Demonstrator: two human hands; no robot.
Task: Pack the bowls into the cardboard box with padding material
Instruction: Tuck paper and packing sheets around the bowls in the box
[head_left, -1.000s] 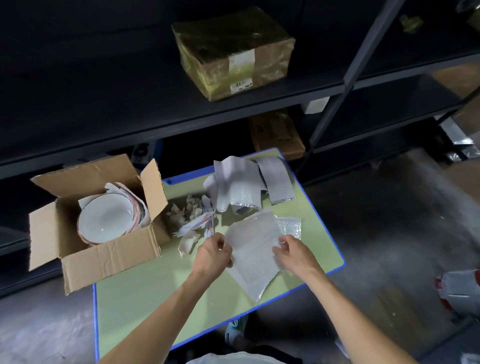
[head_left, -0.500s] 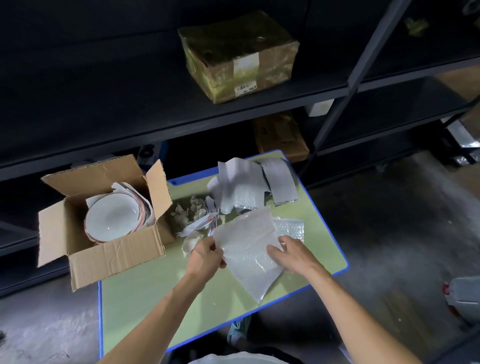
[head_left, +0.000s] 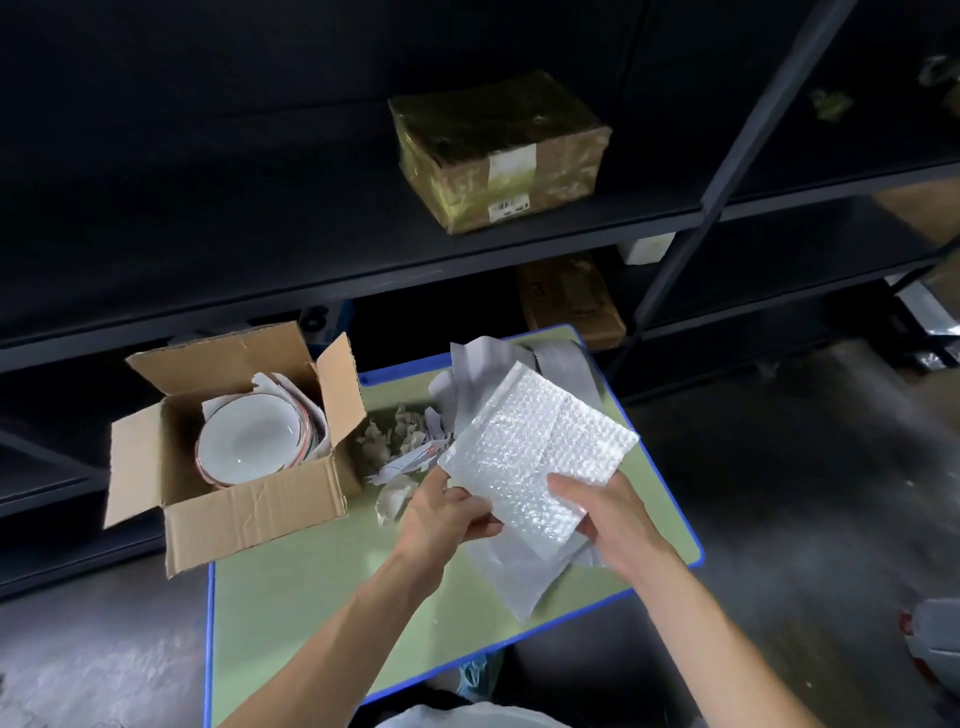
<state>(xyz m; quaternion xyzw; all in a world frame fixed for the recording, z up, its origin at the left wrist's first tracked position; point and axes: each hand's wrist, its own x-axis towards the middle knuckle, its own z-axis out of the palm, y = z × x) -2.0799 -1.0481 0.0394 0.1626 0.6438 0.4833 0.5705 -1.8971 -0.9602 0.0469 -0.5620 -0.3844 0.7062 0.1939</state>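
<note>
Padding step | my left hand (head_left: 447, 514) and right hand (head_left: 608, 514) pinch bubble wrap (head_left: 540, 447) at its near edge | next, I reckon: carry toward 10 o'clock, cover bowls (head_left: 249, 441) in cardboard box (head_left: 249, 514).

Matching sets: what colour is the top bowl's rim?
Reddish-orange rim on a white bowl, clearest in the head view.

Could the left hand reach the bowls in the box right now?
Probably: the left hand only has to drop the bubble wrap. The box stands open beside it, flaps up, nothing covering the top bowl.
</note>
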